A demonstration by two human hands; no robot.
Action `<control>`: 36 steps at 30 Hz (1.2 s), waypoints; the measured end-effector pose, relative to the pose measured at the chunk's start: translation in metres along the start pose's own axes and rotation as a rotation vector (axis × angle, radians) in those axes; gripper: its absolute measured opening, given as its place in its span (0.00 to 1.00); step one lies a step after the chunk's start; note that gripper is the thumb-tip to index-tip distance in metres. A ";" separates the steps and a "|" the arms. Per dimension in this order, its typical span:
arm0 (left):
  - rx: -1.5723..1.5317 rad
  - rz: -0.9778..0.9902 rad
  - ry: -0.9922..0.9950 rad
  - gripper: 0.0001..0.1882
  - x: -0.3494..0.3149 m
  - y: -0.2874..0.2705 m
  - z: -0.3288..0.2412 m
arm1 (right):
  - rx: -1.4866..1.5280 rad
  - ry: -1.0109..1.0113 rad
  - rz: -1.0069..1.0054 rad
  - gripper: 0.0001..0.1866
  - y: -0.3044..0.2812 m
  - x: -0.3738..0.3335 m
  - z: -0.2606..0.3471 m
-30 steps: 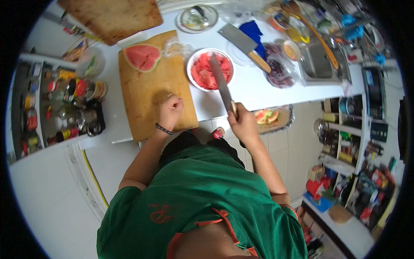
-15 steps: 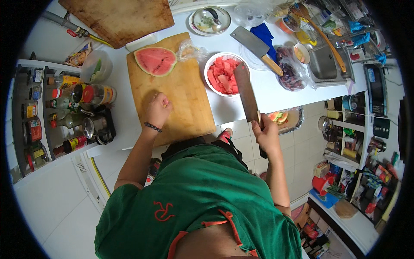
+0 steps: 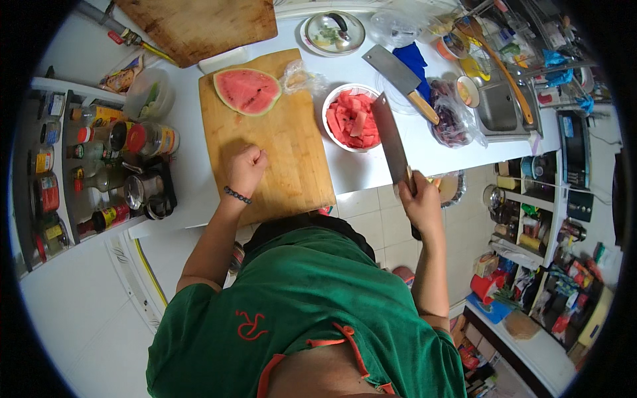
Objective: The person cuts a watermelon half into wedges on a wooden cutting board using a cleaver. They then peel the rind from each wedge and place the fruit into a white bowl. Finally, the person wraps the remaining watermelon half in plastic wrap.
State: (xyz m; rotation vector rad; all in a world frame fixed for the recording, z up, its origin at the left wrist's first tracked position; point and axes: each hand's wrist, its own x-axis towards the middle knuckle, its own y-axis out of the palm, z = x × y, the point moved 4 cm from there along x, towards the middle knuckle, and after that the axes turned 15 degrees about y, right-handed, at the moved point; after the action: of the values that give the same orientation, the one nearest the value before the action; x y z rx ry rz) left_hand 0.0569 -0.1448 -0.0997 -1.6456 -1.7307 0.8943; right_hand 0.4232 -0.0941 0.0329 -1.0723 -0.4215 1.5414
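My right hand (image 3: 421, 204) grips the handle of a long-bladed knife (image 3: 393, 138). The blade points away from me, its tip beside the right rim of a white bowl (image 3: 336, 142). Cut red watermelon pieces (image 3: 352, 121) fill that bowl. Curled into a fist, my left hand (image 3: 245, 170) is over the middle of a wooden cutting board (image 3: 285, 166); I see nothing in its fingers. A large cut piece of watermelon (image 3: 247, 91), red flesh up, lies at the board's far end. Crumpled clear plastic (image 3: 300, 77) lies beside it.
A cleaver (image 3: 396, 71) with a wooden handle lies behind the bowl, near a blue cloth (image 3: 413, 61) and a bag of dark produce (image 3: 452, 119). A sink (image 3: 499, 107) is at right. Jars (image 3: 156, 140) crowd the left shelves. Below the counter edge stands a lined bin (image 3: 454, 188).
My right hand and the knife have shifted slightly right, away from the bowl. The whole view has moved a little. My left hand stays a fist over the board.
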 end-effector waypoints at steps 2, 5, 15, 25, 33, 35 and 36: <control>0.135 -0.101 0.121 0.19 -0.006 -0.010 -0.030 | -0.074 -0.046 0.068 0.11 -0.002 -0.008 -0.007; 0.125 -0.147 0.215 0.24 -0.015 -0.006 -0.037 | -0.173 -0.126 0.103 0.11 0.001 -0.003 -0.003; 0.004 0.061 -0.101 0.08 -0.037 -0.001 -0.039 | -0.058 -0.123 0.009 0.11 -0.014 0.018 -0.005; -0.029 -0.370 0.076 0.29 0.003 -0.048 0.015 | 0.310 -0.053 0.188 0.08 0.024 0.009 -0.010; -1.113 -0.458 -0.282 0.31 0.133 -0.076 0.106 | 0.340 -0.157 0.195 0.10 0.130 0.015 0.064; -1.218 -0.377 -0.296 0.30 0.141 -0.068 0.108 | 0.278 -0.165 0.171 0.11 0.156 0.029 0.081; -1.148 -0.363 -0.291 0.28 0.140 -0.066 0.104 | 0.242 -0.157 0.167 0.11 0.164 0.033 0.088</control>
State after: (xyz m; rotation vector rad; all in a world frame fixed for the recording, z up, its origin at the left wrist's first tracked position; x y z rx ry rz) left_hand -0.0750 -0.0142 -0.1151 -1.7221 -2.9217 -0.1416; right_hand 0.2585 -0.0854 -0.0595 -0.8175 -0.2479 1.7817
